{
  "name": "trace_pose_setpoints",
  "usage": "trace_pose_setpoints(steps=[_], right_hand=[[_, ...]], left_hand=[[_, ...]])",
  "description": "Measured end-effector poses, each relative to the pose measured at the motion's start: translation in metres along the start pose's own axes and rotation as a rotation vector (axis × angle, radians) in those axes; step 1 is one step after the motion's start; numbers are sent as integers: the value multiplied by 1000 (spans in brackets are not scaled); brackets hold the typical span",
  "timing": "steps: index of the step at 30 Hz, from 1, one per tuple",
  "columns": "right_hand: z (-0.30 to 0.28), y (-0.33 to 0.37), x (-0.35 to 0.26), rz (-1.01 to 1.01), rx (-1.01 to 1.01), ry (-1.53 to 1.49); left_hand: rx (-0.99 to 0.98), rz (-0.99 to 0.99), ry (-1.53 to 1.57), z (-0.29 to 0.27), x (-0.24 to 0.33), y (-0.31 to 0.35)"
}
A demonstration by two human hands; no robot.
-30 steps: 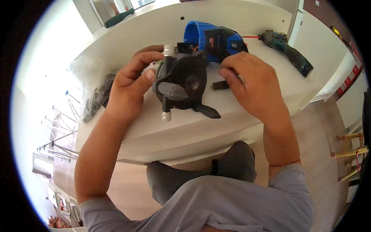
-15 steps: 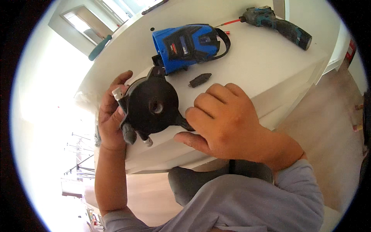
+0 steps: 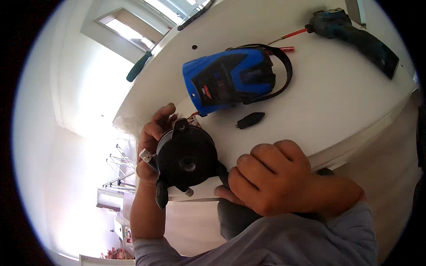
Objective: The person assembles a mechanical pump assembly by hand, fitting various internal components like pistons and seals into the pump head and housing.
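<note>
Two hands [image 3: 275, 179] and one black base [image 3: 191, 148] are showing at lower centre, one blue housing [image 3: 228, 82] and one pointed piece [image 3: 251, 120] mid-frame, one power driver [image 3: 355, 37] upper right, one green handle [image 3: 139, 66] upper left.

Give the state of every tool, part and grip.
Black three-footed base: held, underside showing
Left grip: holding the base
Right grip: curled at one foot
Blue-black housing: on its side, strap attached
Wires: exposed
Pointed black piece: lying loose
Cordless driver: lying, red bit fitted
Green-handled tool: lying flat

Washed-out glare on the left wall [image 3: 75, 150], dimmer right, black-rimmed fisheye bend
</note>
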State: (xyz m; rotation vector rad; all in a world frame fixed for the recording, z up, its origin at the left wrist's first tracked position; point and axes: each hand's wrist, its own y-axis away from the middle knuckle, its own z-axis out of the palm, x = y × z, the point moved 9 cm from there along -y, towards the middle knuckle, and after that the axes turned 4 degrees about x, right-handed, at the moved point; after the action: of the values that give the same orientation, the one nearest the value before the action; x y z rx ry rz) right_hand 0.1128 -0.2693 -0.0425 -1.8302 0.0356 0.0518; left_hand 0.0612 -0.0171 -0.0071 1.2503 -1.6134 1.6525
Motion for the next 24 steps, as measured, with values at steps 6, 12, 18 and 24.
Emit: trace_pose_setpoints(steps=[6,12,18,24], right_hand=[[2,5,1,-27,17,42],[-2,0,4,73,19,13],[-2,-8,6,135,-159,51],[-7,-9,7,201,-195,169]], left_hand=[[-9,-33,5,4,-1,-1],[-4,-15,17,4,-1,-3],[3,14,-28,3,1,-4],[35,-13,14,7,0,-1]])
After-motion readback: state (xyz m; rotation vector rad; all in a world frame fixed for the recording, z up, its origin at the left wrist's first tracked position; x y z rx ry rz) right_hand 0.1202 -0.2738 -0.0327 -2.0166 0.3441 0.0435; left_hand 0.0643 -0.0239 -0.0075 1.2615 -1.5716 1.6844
